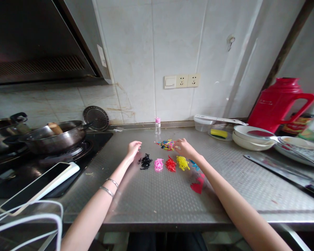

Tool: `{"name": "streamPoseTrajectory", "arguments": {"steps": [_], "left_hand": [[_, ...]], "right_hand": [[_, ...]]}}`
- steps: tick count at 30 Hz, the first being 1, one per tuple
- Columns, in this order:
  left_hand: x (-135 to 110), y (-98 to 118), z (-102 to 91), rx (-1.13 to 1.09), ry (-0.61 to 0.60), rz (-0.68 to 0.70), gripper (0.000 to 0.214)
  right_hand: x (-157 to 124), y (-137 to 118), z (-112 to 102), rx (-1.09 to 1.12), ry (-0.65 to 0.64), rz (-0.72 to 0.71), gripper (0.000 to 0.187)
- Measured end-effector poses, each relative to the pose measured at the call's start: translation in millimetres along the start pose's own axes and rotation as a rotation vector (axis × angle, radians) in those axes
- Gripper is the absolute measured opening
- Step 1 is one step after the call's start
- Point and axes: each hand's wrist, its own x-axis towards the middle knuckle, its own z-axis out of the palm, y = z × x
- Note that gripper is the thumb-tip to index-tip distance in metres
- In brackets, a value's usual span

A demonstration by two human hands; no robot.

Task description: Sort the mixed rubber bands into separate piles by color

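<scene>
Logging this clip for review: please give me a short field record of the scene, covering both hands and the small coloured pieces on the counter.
setting: steel kitchen counter beside a stove
left hand: loosely curled, resting above the black pile, holding nothing visible
right hand: at the mixed-colour pile, fingers touching it
sorted piles: black, pink pile, red pile, yellow pile in a row
behind: small clear bottle
left side: phone, pan
right side: red thermos, bowls

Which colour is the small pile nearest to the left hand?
Black, seen in the head view.
</scene>
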Motion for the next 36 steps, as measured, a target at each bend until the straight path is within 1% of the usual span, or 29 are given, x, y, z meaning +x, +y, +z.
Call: {"name": "streamPoseTrajectory", "arguments": {"steps": [4, 9, 12, 21, 27, 29, 31, 33, 36], "left_hand": [[-0.5, -4.3, 3.0, -0.019, -0.028, 0.021, 0.020], [-2.1, -3.2, 4.9, -0.024, -0.037, 0.025, 0.020], [-2.8, -2.0, 5.3, -0.024, -0.037, 0.030, 0.020], [-2.6, -2.7, 5.9, -0.007, -0.043, 0.038, 0.020], [-0.9, -5.2, 5.8, -0.002, -0.047, 0.045, 0.022], [-0.3, -6.2, 5.6, -0.004, -0.044, 0.046, 0.022], [0.2, -7.0, 5.5, -0.008, -0.048, 0.055, 0.022], [0.4, -7.5, 5.7, -0.011, -0.051, 0.060, 0.021], [0.0, -7.2, 6.1, -0.006, -0.054, 0.057, 0.021]], "right_hand": [[3.1, -10.0, 4.5, -0.035, -0.055, -0.040, 0.022], [5.8, -12.8, 11.6, -0.143, -0.102, 0.040, 0.023], [7.8, -11.1, 16.1, -0.171, -0.115, 0.068, 0.024], [9.3, -12.6, 20.6, -0.216, -0.107, 0.126, 0.026], [10.1, -11.1, 16.8, -0.157, -0.086, 0.135, 0.022], [10.0, -9.2, 11.7, -0.087, -0.069, 0.120, 0.021], [9.3, -8.6, 5.1, 0.001, -0.068, 0.065, 0.018], [8.2, -10.1, -1.3, 0.083, -0.089, -0.010, 0.016], [7.0, -15.4, -7.3, 0.168, -0.154, -0.099, 0.013]]}}
